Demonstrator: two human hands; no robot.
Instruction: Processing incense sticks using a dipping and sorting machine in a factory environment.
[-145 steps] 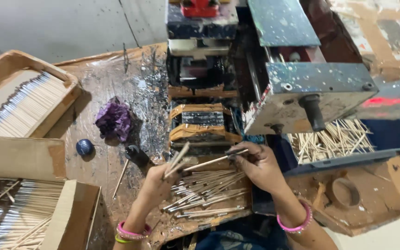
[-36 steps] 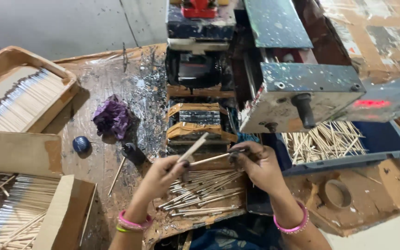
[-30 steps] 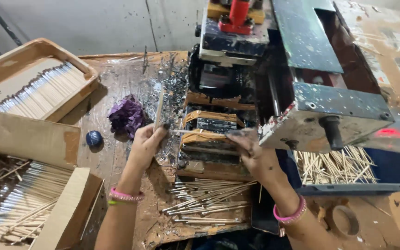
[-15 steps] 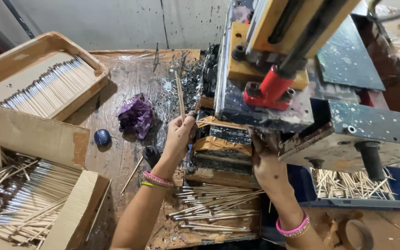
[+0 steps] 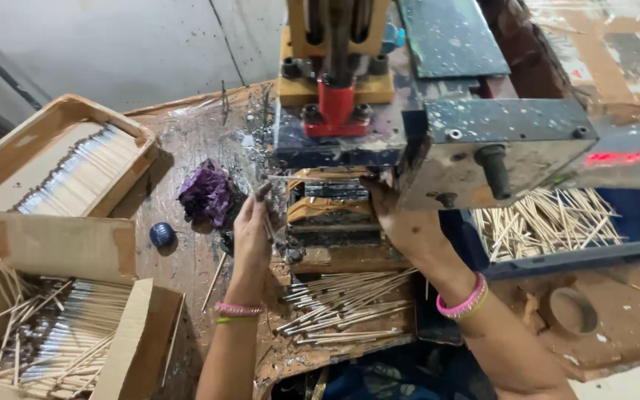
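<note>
A thin stick (image 5: 312, 178) lies crosswise, three to nine o'clock, under the paint-spattered press (image 5: 350, 111). The left hand (image 5: 253, 226) pinches its near end; the right hand (image 5: 398, 215), at three o'clock, grips the other. Loose sticks (image 5: 342, 307) lie at six.

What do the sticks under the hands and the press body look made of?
Sticks: thin pale wood, it seems, with dull grey coated ends. Press body: likely painted metal, blue-grey, chipped and spattered, with bolts and a red part. The left hand holds one stick up to it.
</note>
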